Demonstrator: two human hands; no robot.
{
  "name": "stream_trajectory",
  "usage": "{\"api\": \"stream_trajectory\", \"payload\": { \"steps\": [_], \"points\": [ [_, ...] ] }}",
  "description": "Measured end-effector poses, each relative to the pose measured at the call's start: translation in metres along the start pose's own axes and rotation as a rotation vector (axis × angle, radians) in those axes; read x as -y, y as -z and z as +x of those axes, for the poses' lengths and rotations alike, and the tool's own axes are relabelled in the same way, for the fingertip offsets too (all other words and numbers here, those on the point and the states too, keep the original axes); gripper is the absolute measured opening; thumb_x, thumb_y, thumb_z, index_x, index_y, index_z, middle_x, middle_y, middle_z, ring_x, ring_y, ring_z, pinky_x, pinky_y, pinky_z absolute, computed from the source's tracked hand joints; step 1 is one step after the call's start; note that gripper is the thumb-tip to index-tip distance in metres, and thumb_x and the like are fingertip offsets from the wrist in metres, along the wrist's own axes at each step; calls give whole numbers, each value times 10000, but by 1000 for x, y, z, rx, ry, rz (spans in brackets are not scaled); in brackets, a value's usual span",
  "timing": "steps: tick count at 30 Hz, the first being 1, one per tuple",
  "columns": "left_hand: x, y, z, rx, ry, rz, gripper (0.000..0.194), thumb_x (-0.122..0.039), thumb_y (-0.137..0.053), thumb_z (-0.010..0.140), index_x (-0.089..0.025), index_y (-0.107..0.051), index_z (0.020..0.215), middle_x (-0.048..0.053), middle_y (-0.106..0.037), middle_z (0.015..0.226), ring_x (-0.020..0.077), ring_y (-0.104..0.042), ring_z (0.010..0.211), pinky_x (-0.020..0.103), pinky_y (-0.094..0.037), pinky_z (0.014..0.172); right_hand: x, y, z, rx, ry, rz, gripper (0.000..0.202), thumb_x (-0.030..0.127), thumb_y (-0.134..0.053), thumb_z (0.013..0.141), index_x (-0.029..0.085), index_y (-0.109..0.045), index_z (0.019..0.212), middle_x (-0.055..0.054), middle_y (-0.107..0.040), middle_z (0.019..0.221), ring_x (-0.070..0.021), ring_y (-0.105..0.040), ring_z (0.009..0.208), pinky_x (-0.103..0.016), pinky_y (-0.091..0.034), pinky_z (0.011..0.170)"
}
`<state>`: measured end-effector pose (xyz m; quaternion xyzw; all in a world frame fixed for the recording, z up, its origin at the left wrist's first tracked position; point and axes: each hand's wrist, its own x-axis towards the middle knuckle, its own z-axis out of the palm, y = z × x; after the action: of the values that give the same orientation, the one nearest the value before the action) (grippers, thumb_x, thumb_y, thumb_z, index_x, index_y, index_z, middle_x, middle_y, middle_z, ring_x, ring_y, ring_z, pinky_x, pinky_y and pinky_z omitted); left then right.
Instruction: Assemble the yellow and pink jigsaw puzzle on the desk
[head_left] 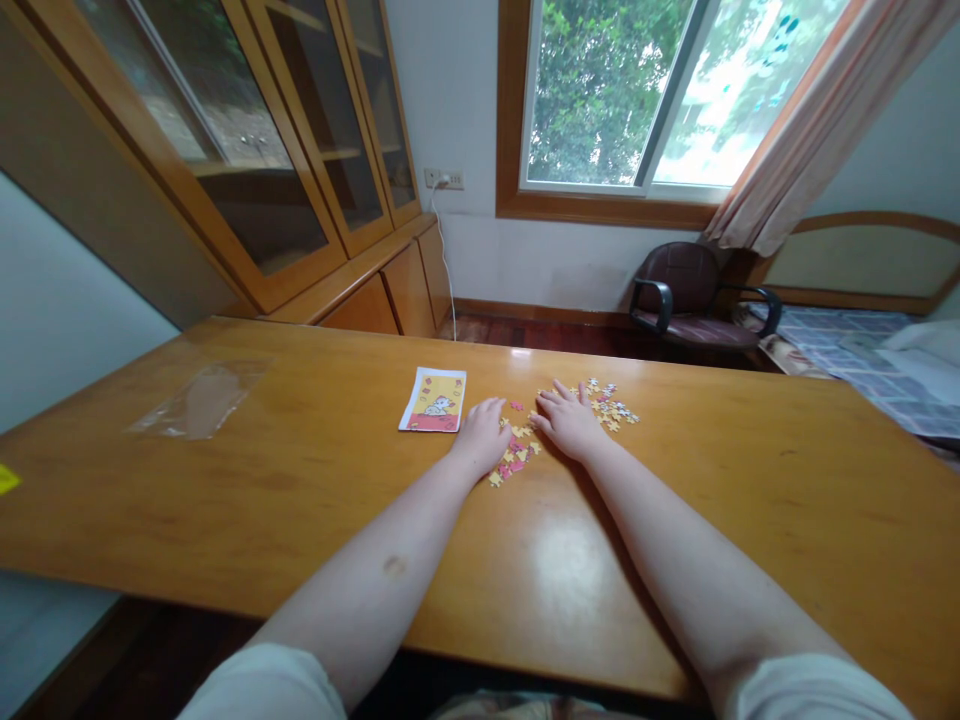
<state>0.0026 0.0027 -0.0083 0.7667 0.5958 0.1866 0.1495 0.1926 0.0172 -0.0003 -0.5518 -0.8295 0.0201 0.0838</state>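
My left hand (482, 436) rests on the table between the picture card and a loose heap of yellow and pink jigsaw pieces (514, 460). Its fingers are loosely stretched out and slightly cupped against the heap's left side. My right hand (573, 424) lies palm down with fingers spread, touching jigsaw pieces at its fingertips. More jigsaw pieces (613, 408), some showing pale backs, are scattered just to its right. The card (435, 400), with a white cartoon animal on yellow and pink, lies flat left of my left hand. Whatever is under both palms is hidden.
A clear plastic bag (206, 400) lies on the left of the wooden table (315, 500). A yellow item (7, 478) shows at the left edge. Beyond the table stand a glass-door cabinet (330, 150), an office chair (679, 295) and a bed (862, 340).
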Motion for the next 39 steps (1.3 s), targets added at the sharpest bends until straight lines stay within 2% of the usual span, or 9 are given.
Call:
{"api": "stream_trajectory", "payload": {
  "steps": [2, 7, 15, 19, 23, 26, 28, 31, 39],
  "points": [
    [-1, 1, 0, 3, 1, 1, 504, -227, -443, 864, -85, -476, 1347, 148, -481, 1419, 257, -429, 1318, 383, -311, 1138, -1, 0, 0, -10, -10, -4, 550, 520, -353, 959, 202, -490, 1387, -112, -442, 1468, -329, -220, 1432, -644, -55, 1129],
    [-1, 1, 0, -4, 2, 4, 492, -216, -462, 854, -117, -486, 1335, 135, -500, 1400, 245, -444, 1307, 369, -321, 1129, 2, -2, 0, 90, 152, 28, 580, 561, -352, 946, 269, -415, 1442, -73, -343, 1531, -330, -179, 1443, -636, -94, 1128],
    [0, 1, -1, 9, -1, 15, 494, -223, -439, 866, -103, -480, 1343, 141, -477, 1423, 256, -427, 1318, 384, -311, 1134, -11, -6, 4, -69, -179, -33, 489, 507, -374, 955, 200, -612, 1252, -111, -507, 1409, -359, -280, 1394, -656, -83, 1112],
    [1, 2, -1, 11, 8, 15, 499, -228, -440, 868, -97, -476, 1348, 143, -480, 1418, 254, -423, 1323, 373, -311, 1135, -40, 11, 9, -107, -294, 24, 488, 498, -347, 963, 209, -580, 1279, -117, -434, 1466, -316, -305, 1391, -606, -151, 1122],
    [2, 1, 0, 16, 8, 13, 504, -225, -425, 871, -79, -473, 1352, 149, -478, 1419, 256, -420, 1325, 372, -307, 1139, -82, 27, 1, 50, -460, 191, 791, 602, -484, 865, 120, -335, 1474, -215, -388, 1472, -319, -405, 1338, -437, -343, 1072],
    [3, 1, 0, 20, 4, 15, 509, -219, -423, 868, -75, -475, 1353, 151, -478, 1420, 264, -419, 1325, 385, -311, 1136, -94, 20, -17, 176, -574, 135, 1081, 694, -623, 709, 103, -216, 1518, -288, -226, 1525, -414, -350, 1354, -524, -331, 1053],
    [2, 1, 0, 24, 4, 20, 512, -222, -427, 866, -77, -473, 1356, 151, -479, 1420, 268, -420, 1324, 392, -312, 1133, -92, 10, -28, 113, -501, 47, 1090, 718, -605, 702, 159, -171, 1531, -245, -154, 1562, -417, -247, 1403, -589, -247, 1084],
    [1, 1, -1, 23, 2, 23, 512, -227, -431, 865, -82, -477, 1354, 146, -484, 1417, 268, -425, 1320, 390, -314, 1131, -87, -2, -35, 28, -400, 8, 1011, 710, -523, 770, 161, -148, 1533, -220, -134, 1574, -354, -181, 1440, -556, -175, 1131],
    [2, 0, 0, 21, 7, 31, 505, -219, -448, 864, -79, -486, 1348, 146, -486, 1416, 262, -427, 1319, 377, -307, 1136, -105, 1, -2, 61, -319, 56, 972, 728, -469, 789, 154, -197, 1525, -196, -185, 1569, -312, -194, 1445, -523, -156, 1156]
  ]
}}
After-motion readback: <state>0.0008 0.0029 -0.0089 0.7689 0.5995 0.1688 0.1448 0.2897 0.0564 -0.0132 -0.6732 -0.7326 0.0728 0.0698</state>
